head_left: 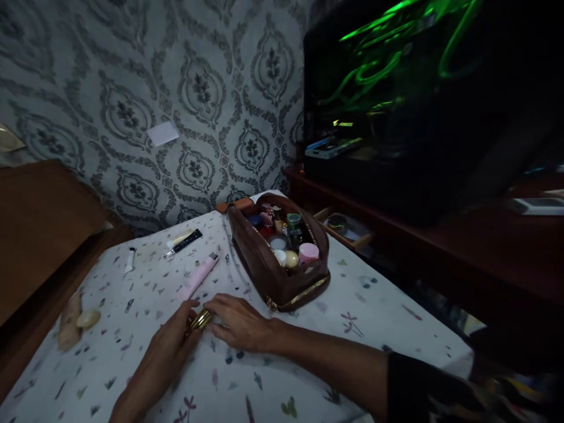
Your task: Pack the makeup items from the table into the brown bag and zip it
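A shiny gold cosmetic tube [201, 319] lies between my two hands, low over the patterned white tablecloth. My left hand [170, 343] has its thumb and fingers closed around the tube's near end. At the far end, the fingertips of my right hand [240, 323] pinch it. Just beyond them rests a pink tube [200, 276] with a silver-coloured tip. A brown makeup bag [259, 258] stands unzipped behind my right hand. Jars and bottles fill it, among them a pink-lidded jar [309, 252] and a green-topped bottle [294, 221].
A black tube [185, 241] and a small white tube [130, 260] lie toward the back left. A beige bottle [70, 329] and a cream-coloured rounded object [89, 319] sit near the left edge. To the right are a small open tray [363, 239] and a dark cabinet.
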Action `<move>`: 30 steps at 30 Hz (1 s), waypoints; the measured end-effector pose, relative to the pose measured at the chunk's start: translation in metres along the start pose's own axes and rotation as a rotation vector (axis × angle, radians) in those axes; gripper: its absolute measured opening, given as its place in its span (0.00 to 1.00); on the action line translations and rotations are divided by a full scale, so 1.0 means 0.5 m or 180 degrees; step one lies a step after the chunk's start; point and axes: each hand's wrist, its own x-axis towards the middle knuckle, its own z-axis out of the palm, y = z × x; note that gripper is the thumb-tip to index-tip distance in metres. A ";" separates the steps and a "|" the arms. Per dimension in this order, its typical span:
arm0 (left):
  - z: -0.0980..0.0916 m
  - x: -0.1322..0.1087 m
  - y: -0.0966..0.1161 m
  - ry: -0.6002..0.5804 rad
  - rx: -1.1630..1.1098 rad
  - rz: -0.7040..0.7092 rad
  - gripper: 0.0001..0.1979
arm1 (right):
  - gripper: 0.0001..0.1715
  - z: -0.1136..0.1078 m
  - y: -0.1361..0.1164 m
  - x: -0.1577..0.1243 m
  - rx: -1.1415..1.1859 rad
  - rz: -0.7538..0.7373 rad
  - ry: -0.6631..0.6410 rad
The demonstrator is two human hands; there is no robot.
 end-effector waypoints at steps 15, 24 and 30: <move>0.020 0.132 0.120 0.1067 -0.1497 0.0201 0.23 | 0.18 0.014 0.009 0.038 0.3719 0.1330 -0.0094; 0.049 0.157 0.160 0.0722 -0.3429 -0.0273 0.17 | 0.17 -0.025 -0.010 0.022 0.1937 0.1302 0.0592; 0.045 0.155 0.146 0.0562 -0.3763 -0.0478 0.16 | 0.15 -0.017 -0.008 0.025 0.2477 0.1387 0.0363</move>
